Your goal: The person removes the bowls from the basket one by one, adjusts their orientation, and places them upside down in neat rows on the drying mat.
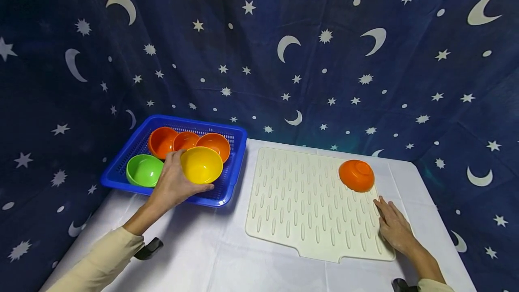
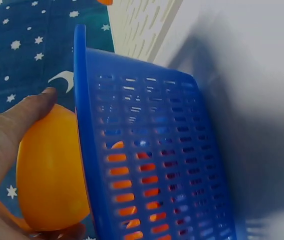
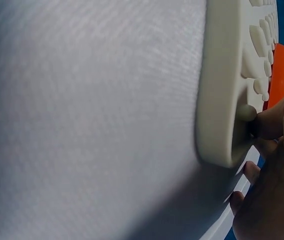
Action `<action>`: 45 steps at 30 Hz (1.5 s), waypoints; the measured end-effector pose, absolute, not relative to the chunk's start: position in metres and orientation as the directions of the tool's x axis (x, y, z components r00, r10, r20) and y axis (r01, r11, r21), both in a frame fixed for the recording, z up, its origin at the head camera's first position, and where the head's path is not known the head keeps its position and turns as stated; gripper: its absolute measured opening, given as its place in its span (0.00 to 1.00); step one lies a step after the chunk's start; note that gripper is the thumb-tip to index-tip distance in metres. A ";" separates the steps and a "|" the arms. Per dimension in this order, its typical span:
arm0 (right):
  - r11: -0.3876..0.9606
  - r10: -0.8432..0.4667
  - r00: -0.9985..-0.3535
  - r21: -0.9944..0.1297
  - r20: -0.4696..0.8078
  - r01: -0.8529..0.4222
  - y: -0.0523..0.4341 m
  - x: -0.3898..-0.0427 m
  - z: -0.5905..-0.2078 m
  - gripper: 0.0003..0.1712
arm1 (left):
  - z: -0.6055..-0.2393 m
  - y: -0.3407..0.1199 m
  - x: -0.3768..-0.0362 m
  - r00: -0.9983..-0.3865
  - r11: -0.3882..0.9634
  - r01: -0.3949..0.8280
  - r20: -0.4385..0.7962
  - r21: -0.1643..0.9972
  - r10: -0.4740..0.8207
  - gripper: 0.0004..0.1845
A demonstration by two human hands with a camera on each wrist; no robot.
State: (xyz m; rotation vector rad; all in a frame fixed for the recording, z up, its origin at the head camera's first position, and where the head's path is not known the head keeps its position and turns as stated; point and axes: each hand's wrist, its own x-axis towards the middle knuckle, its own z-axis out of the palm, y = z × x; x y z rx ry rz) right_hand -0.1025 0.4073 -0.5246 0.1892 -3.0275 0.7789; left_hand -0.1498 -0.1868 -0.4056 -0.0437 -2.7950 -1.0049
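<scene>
My left hand (image 1: 174, 181) grips a yellow bowl (image 1: 202, 166) by its side, above the front right part of a blue basket (image 1: 239, 166). In the left wrist view, the thumb lies along the yellow bowl (image 2: 51, 170), beside the basket's rim. Behind it in the basket sit three orange bowls (image 1: 162, 142), with a green bowl (image 1: 143, 170) at the front left. My right hand (image 1: 395, 226) rests at the right edge of a cream ridged draining mat (image 1: 300, 197); its thumb touches the mat's edge. An upside-down orange bowl (image 1: 357, 175) lies on the mat's back right corner.
A white cloth (image 1: 194, 256) covers the table under the basket and mat. Close behind the table hangs a dark blue curtain (image 1: 259, 48) with moons and stars, which also closes off both sides.
</scene>
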 end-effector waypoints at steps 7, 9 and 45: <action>0.873 -0.106 -0.994 -0.478 0.013 -0.099 0.407 -0.104 -0.522 0.27 | -0.402 -0.169 -0.150 -0.981 0.732 0.083 0.185 0.676 -0.060 0.65; 0.873 -0.101 -0.995 -0.480 0.000 -0.089 0.407 -0.103 -0.522 0.28 | -0.400 -0.162 -0.151 -0.978 0.720 0.096 0.198 0.687 -0.059 0.63; 0.637 -0.009 -0.951 -0.732 0.308 -0.243 0.322 -0.092 -0.457 0.17 | -0.420 -0.080 -0.149 -0.800 0.707 0.560 0.503 0.431 0.327 0.62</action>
